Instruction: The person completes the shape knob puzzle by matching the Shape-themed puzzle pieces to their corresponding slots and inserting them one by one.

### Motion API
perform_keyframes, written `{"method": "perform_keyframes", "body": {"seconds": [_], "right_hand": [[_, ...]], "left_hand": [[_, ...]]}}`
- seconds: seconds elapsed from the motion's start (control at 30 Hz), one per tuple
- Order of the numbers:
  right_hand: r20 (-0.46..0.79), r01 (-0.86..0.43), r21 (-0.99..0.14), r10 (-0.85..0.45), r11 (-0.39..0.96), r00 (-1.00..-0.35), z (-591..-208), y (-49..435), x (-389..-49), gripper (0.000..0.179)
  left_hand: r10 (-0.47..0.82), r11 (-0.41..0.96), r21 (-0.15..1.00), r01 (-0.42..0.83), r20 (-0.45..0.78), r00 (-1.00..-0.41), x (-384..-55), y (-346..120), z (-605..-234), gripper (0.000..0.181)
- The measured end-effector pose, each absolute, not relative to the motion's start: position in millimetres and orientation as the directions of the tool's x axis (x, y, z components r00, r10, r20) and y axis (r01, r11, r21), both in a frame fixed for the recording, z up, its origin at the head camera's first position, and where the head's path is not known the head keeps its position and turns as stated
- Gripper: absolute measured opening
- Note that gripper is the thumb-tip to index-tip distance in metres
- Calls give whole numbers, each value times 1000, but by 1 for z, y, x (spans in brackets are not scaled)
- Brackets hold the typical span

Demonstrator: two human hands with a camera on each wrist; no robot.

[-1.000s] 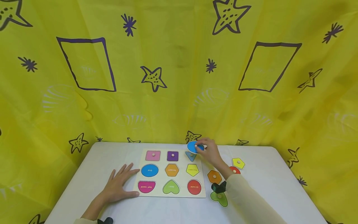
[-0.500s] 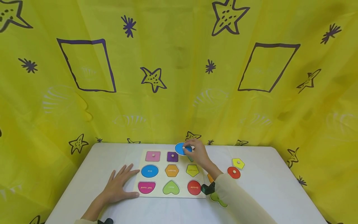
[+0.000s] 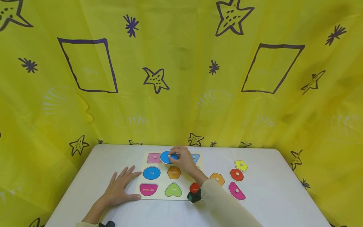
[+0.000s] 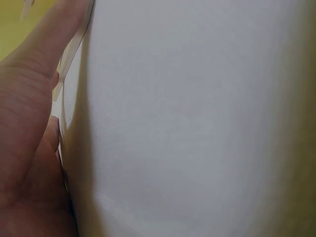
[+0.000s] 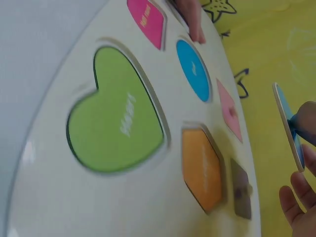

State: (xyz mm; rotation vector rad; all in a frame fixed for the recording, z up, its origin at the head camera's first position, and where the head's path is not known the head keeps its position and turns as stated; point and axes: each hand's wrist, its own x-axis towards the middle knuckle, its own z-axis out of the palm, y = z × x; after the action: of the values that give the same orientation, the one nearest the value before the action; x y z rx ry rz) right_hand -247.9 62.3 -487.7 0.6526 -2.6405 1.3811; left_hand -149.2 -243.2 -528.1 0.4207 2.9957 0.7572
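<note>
My right hand (image 3: 185,162) pinches the small knob of a blue oval puzzle piece (image 3: 164,157), held over the far row of the white puzzle board (image 3: 161,189). In the right wrist view the oval piece (image 5: 282,108) is tilted and stands clear of the board. My left hand (image 3: 122,187) lies with spread fingers at the board's left edge, its fingertip and thumb touching that edge. The printed blue oval recess (image 3: 151,173) is in the middle row, nearest the left hand. A pink piece (image 3: 153,158) and a light blue piece (image 3: 196,156) sit in the far row.
Right of the board lie an orange hexagon (image 3: 214,177), a yellow pentagon (image 3: 239,167), a red circle (image 3: 234,172) and a magenta half round (image 3: 234,188). Heart (image 3: 173,190) and half-round (image 3: 145,187) recesses show in the near row. A yellow curtain (image 3: 181,104) stands behind the table.
My right hand has carried the blue oval leftward and slightly nearer, from above the board's far right corner. The left hand has stayed in place.
</note>
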Motion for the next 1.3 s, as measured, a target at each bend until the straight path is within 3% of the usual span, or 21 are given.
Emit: {"method": "perform_keyframes", "body": {"seconds": [0.53, 0.87, 1.3], "right_hand": [[166, -376, -747, -393, 548, -904, -514, 8, -228, 8], [195, -397, -652, -363, 646, -911, -526, -5, -221, 5], [222, -406, -626, -348, 665, -911, -528, -9, -215, 6]], "left_hand": [[277, 848, 460, 263, 39, -960, -152, -246, -532, 95], [273, 846, 466, 259, 38, -961, -151, -246, -531, 94], [271, 841, 479, 253, 33, -962, -150, -244, -528, 94]]}}
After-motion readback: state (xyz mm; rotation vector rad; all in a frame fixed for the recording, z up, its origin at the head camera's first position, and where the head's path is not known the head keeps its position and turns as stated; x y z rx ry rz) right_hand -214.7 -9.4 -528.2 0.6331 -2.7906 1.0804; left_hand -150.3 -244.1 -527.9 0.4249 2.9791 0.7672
